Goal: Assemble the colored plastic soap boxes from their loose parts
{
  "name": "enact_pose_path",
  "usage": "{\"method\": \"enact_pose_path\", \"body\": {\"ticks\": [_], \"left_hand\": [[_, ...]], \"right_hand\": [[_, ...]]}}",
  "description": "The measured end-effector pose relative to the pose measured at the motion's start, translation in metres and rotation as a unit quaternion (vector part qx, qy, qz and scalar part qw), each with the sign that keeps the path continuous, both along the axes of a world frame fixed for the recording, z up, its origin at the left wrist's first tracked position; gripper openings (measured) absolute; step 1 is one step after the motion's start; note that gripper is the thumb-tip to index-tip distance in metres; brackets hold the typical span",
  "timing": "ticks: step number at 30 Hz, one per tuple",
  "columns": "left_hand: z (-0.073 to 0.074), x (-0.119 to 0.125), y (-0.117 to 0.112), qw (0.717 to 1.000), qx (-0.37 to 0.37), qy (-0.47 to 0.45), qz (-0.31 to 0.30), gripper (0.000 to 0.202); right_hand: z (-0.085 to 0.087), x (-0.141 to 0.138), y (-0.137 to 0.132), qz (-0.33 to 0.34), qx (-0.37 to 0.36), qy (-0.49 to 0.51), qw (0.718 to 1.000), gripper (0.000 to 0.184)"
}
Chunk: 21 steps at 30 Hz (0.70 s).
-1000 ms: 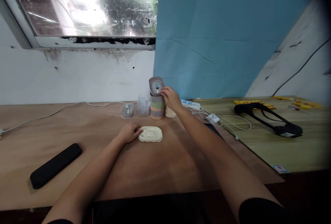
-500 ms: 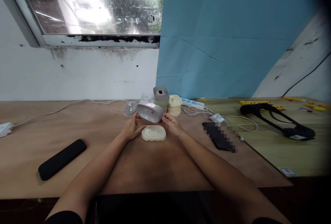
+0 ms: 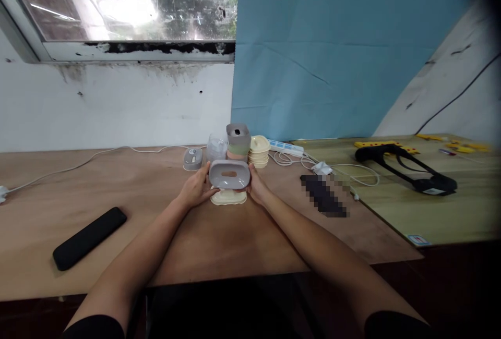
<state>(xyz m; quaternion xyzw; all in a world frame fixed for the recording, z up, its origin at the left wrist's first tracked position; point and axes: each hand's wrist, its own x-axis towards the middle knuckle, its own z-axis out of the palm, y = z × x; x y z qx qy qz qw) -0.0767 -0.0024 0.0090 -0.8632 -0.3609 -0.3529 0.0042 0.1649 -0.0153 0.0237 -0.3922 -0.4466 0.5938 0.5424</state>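
Note:
Between my two hands is a grey oval plastic box with a slot in its middle, tilted toward me. My left hand grips its left end, and my right hand grips the right end. Right below and partly hidden by it, a cream-coloured oval tray lies on the table. Just behind stand a stack of grey, green and pink boxes, a pile of several cream trays, clear plastic pieces and a small grey lid-like piece.
A black oblong case lies at left on the brown table. A power strip with white cables sits behind at right. A partly pixelated dark object and a black frame-like headset lie further right.
The grey box has turned so that its slotted inner face shows toward me, and it now partly covers the cream tray. Both hands keep hold of its ends. The camera view has shifted slightly.

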Motion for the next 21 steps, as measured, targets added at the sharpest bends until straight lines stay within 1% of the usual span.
{"method": "enact_pose_path", "body": {"ticks": [3,5,9,11,14,16,18,21], "left_hand": [[0.004,0.000,-0.003,1.000,-0.012,0.012,-0.014,0.098],[0.007,0.000,-0.006,1.000,-0.014,0.016,-0.022,0.094],[0.011,0.000,-0.009,1.000,-0.010,0.014,-0.026,0.091],[0.011,-0.001,-0.009,1.000,-0.008,0.020,-0.018,0.093],[0.009,-0.002,-0.008,0.999,-0.012,0.041,-0.007,0.097],[0.008,-0.002,-0.007,0.998,-0.029,0.062,-0.006,0.095],[0.008,-0.002,-0.007,0.996,-0.050,0.079,-0.009,0.091],[0.010,-0.001,-0.006,0.992,-0.067,0.102,-0.019,0.088]], "right_hand": [[0.000,-0.001,0.001,0.008,-0.055,-0.061,0.997,0.067],[-0.002,0.000,0.002,-0.006,-0.061,-0.102,0.993,0.071],[-0.004,0.003,0.002,-0.069,0.010,-0.173,0.983,0.065],[-0.004,0.005,0.001,-0.085,0.042,-0.190,0.977,0.062],[-0.005,0.008,0.002,-0.080,0.067,-0.218,0.970,0.055],[-0.007,0.011,0.003,-0.072,0.076,-0.255,0.961,0.047],[-0.009,0.013,0.006,-0.066,0.075,-0.302,0.948,0.042],[-0.011,0.016,0.011,-0.063,0.084,-0.374,0.922,0.039]]}}
